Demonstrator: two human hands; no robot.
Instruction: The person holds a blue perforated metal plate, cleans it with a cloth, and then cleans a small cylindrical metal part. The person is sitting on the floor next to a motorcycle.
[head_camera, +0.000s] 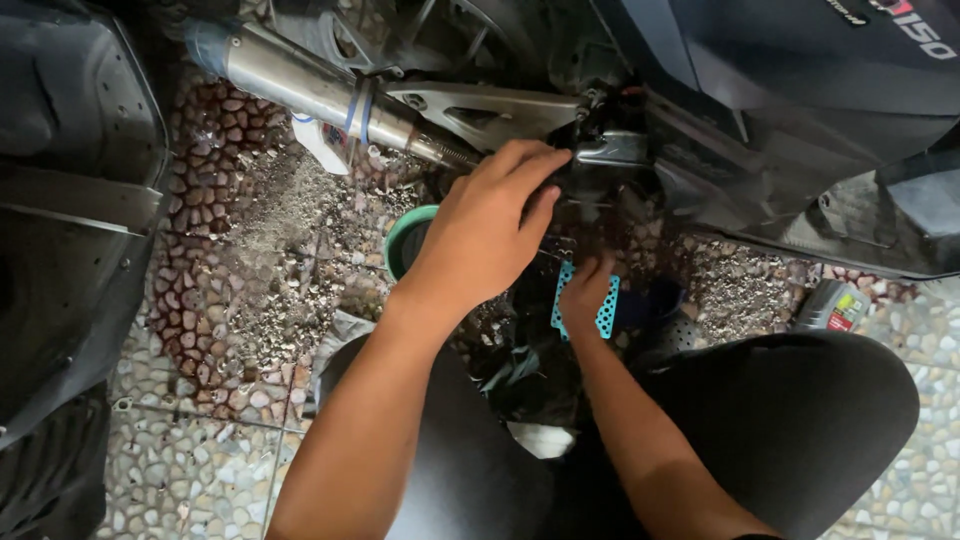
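The left hand (485, 230) reaches far-right, fingers narrowed against the metal footpeg bracket (610, 150) just beyond their tips, while the right hand (585, 290), nearer and lower, rests fingers-down, holding the teal perforated tray (606, 312).

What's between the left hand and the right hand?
Head view: only dark, cluttered ground under the motorcycle; left hand sits at the metal footpeg bracket, right hand on a teal perforated piece.
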